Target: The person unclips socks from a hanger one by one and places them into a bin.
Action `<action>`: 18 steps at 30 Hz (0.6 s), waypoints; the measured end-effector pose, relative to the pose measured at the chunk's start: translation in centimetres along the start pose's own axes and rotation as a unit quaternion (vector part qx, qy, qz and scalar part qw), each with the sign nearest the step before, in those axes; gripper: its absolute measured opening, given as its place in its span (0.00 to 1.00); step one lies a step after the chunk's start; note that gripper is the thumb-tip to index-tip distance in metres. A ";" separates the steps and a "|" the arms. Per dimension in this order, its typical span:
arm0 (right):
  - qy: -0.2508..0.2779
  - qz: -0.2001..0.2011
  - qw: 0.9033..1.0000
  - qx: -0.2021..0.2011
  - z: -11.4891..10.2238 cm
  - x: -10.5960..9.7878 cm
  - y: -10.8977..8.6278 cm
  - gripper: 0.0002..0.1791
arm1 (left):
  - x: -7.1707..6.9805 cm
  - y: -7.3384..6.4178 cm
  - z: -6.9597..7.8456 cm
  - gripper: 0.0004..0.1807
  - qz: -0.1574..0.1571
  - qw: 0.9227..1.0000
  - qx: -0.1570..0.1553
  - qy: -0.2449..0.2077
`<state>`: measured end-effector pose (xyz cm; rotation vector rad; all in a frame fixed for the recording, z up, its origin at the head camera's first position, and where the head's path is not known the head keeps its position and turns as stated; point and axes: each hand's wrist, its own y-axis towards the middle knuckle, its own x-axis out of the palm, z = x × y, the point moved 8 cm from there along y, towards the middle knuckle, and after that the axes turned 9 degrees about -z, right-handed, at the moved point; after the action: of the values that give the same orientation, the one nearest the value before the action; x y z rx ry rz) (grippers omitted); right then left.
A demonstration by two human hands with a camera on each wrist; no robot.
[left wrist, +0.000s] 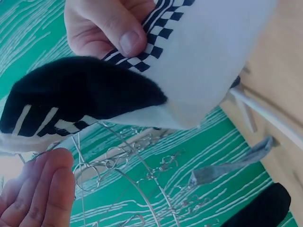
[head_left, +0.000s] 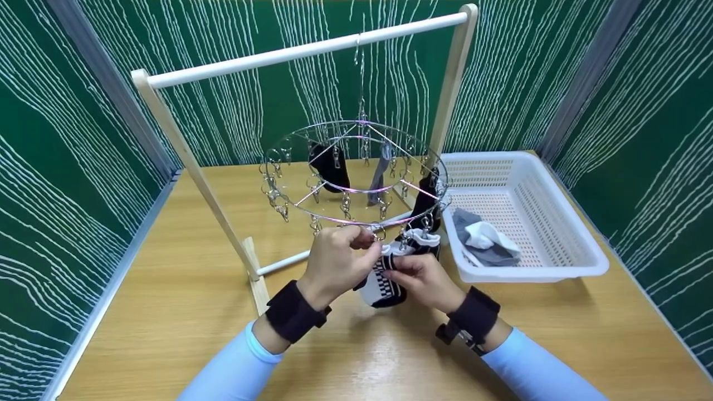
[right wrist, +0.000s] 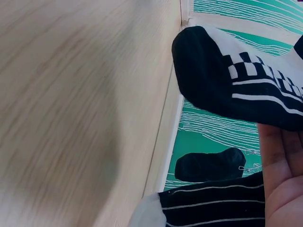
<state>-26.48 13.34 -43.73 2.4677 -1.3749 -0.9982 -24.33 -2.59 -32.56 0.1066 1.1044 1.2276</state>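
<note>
A white ankle sock [head_left: 369, 291] with a black toe and checkered band hangs at the near rim of a round metal clip hanger [head_left: 323, 218]. My right hand [head_left: 428, 280] pinches its side between thumb and fingers; the right wrist view shows the sock's black toe [right wrist: 199, 66] above those fingers. At the sock's cuff, my left hand [head_left: 338, 262] pinches a small metal clip on the rim, its fingertips partly hidden behind the sock in the left wrist view. Just right hangs another black-and-white sock [head_left: 428, 239], clipped by its white cuff.
Two black socks [head_left: 330, 167] [head_left: 424, 203] and a grey sock [head_left: 380, 175] hang elsewhere on the hanger. A wooden rack with a white bar [head_left: 306, 51] carries it. To the right, a white basket [head_left: 557, 223] holds grey and white socks [head_left: 490, 242]. Green walls enclose the table.
</note>
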 end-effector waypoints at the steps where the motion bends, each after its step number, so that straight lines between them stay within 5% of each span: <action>1: 0.000 -0.001 1.000 -0.003 0.0 0.0 0.0 0.02 | 0.0 0.0 0.0 0.03 0.000 1.000 0.001 0.001; 18: -0.043 -0.020 0.998 -0.042 -0.8 -0.2 -0.9 0.06 | -0.7 0.0 0.6 0.06 0.012 1.000 0.016 0.015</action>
<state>-25.47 13.84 -43.41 2.4256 -1.2845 -1.1580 -23.84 -2.89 -31.79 0.1248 1.1523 1.2364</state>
